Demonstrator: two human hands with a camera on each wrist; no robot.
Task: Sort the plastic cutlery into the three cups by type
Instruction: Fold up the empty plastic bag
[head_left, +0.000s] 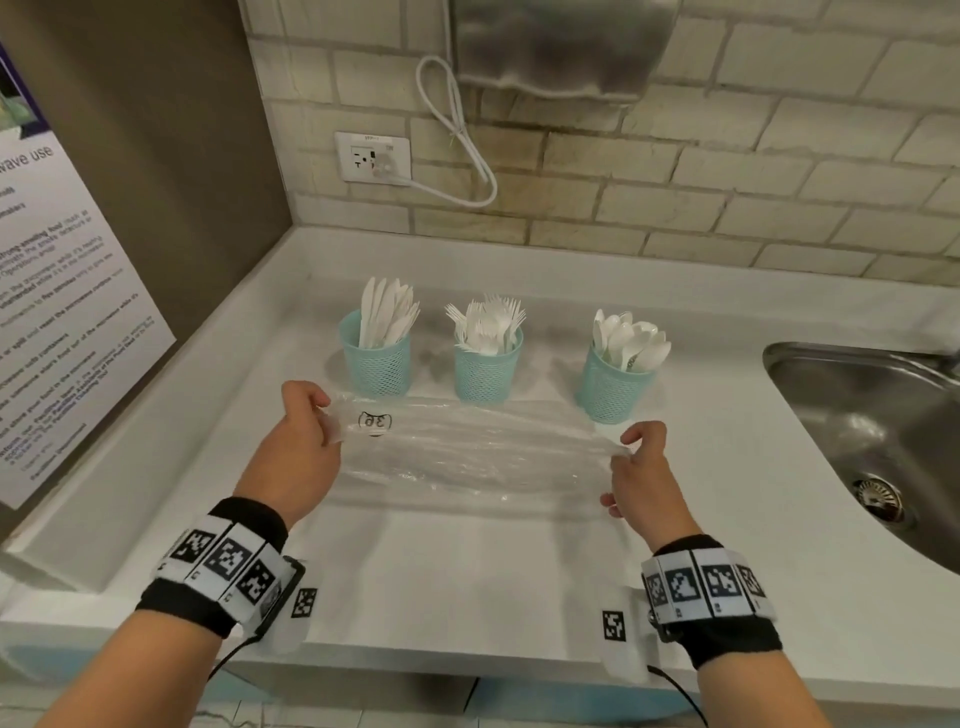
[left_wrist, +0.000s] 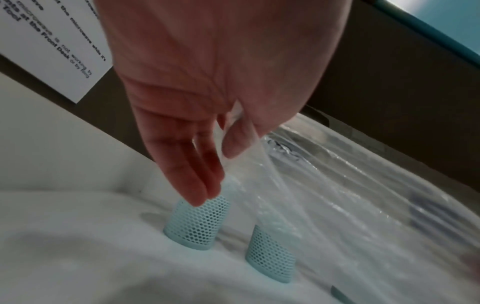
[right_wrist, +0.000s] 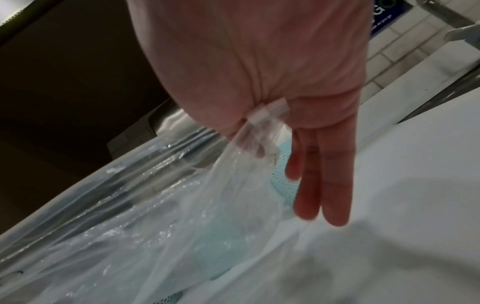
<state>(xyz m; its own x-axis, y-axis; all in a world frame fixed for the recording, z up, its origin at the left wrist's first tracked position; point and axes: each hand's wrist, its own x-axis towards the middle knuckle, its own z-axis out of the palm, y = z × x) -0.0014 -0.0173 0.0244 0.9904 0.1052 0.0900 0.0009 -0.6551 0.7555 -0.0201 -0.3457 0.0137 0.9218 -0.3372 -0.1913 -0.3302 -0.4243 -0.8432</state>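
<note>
- Left hand (head_left: 298, 434): thumb and forefinger pinched on the left edge of a clear plastic bag (head_left: 467, 452); in the left wrist view the other fingers (left_wrist: 187, 170) hang straight and loose, holding nothing.
- Right hand (head_left: 641, 467): thumb and forefinger pinched on the bag's right end; in the right wrist view the film bunches at the pinch and three fingers (right_wrist: 322, 185) point down, straight, side by side.
- Bag stretched taut between the two hands, above the counter (head_left: 467, 571). Printed oval mark reading "36", upside down, near the left-hand end. Bag looks empty in the head view.
- Both wrists carry black bands with black-and-white coded tags.
- Just beyond the bag, three teal mesh cups in a row on the counter, upright, apart from one another.
- Left cup (head_left: 376, 358): white plastic knives (head_left: 387, 314), blades up.
- Middle cup (head_left: 487, 371): white plastic forks (head_left: 485, 322), tines up.
- Right cup (head_left: 613, 387): white plastic spoons (head_left: 628, 338), bowls up.
- Steel sink (head_left: 883, 441) at the counter's right end, drain visible.
- Back wall: pale brick tile, outlet (head_left: 373, 156) with a white cord (head_left: 457, 130) plugged in.
- Left wall: printed notice (head_left: 62, 291), text mostly unreadable.
</note>
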